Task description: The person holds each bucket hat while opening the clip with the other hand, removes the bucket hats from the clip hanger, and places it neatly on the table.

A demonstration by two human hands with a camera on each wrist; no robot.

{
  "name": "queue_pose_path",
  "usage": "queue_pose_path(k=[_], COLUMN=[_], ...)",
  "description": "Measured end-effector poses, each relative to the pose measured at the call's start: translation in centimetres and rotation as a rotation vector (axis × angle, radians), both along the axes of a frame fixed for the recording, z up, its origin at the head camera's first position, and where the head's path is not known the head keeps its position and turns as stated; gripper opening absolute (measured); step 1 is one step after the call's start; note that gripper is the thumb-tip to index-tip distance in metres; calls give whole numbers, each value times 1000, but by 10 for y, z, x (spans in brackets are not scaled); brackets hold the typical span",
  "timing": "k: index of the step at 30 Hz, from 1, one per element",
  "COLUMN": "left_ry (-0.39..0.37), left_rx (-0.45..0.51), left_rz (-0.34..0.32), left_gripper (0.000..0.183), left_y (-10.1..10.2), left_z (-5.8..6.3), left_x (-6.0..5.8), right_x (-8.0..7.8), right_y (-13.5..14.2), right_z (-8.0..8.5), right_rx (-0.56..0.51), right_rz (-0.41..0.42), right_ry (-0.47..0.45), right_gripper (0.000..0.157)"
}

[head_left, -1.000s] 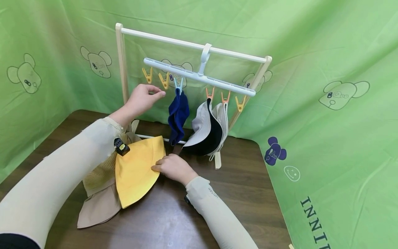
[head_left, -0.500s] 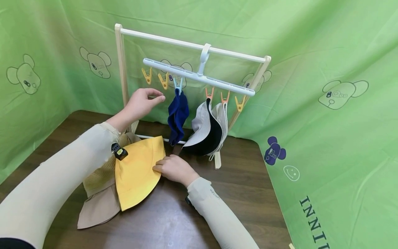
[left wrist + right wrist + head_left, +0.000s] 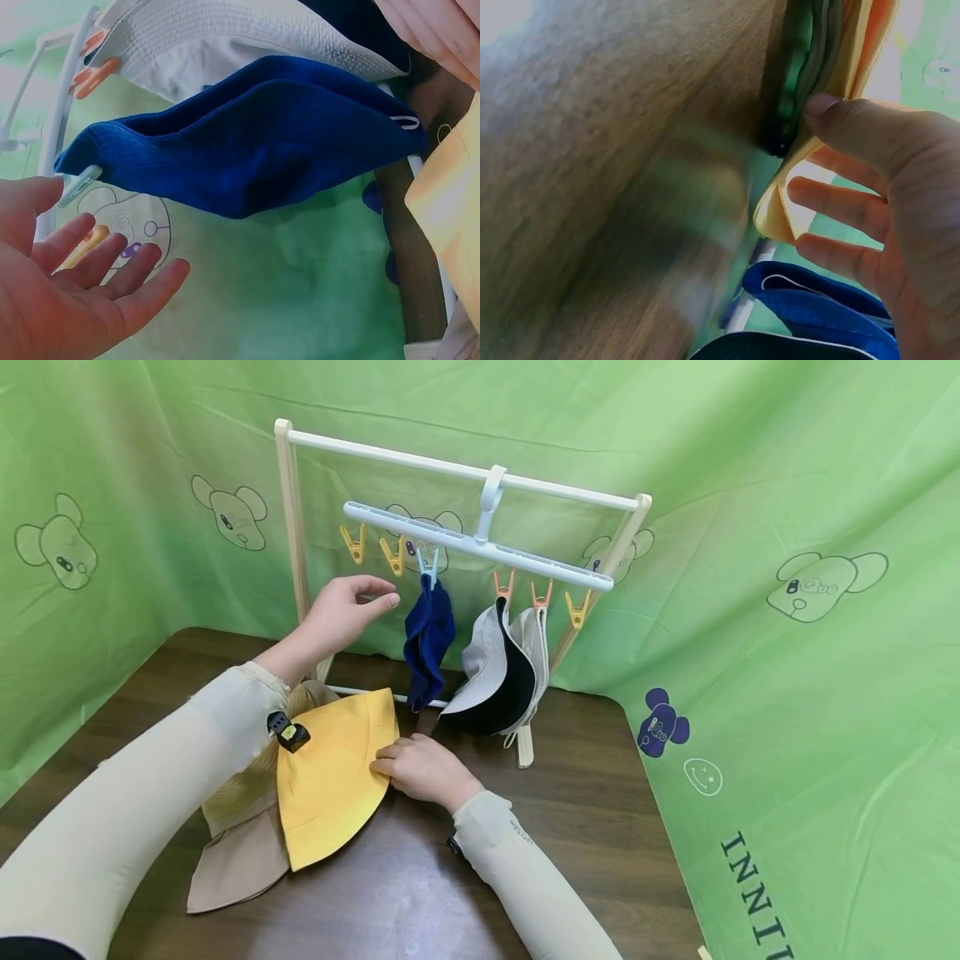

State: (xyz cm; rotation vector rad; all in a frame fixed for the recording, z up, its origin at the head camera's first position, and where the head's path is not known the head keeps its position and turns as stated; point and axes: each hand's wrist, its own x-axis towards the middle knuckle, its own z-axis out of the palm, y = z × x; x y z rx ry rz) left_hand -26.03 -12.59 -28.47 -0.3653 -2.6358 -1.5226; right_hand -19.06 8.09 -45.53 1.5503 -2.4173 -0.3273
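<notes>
My left hand hovers just left of a navy bucket hat, which hangs from a light blue clothespin. In the left wrist view the fingers of this hand are spread loosely, with nothing held. Down near the tabletop, my right hand pinches the edge of a yellow bucket hat. Thumb and fingers lie on opposite sides of the yellow fabric in the right wrist view. Two yellow clothespins, the nearer one above my left fingertips, hang with nothing in them.
A pale blue hanger hooks over the white bar of a wooden rack. Orange clothespins hold a grey-and-black hat. Under the yellow hat lie a woven tan hat and a beige one. Green cloth walls surround the brown table.
My left hand has dropped a little, away from the yellow clothespins. My right hand and the yellow hat have barely shifted.
</notes>
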Motion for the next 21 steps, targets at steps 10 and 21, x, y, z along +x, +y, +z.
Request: queue_pose_path(k=[10, 21], left_ry=[13, 24], left_rx=[31, 59], left_rz=[-25, -19], left_gripper=[46, 46], left_y=[2, 4], left_z=[-7, -17], left_x=[7, 21], right_x=[5, 11], right_y=[3, 14], right_z=[3, 14], right_rx=[-16, -158], right_rz=[-6, -82], right_ry=[-17, -33], right_gripper=[27, 26])
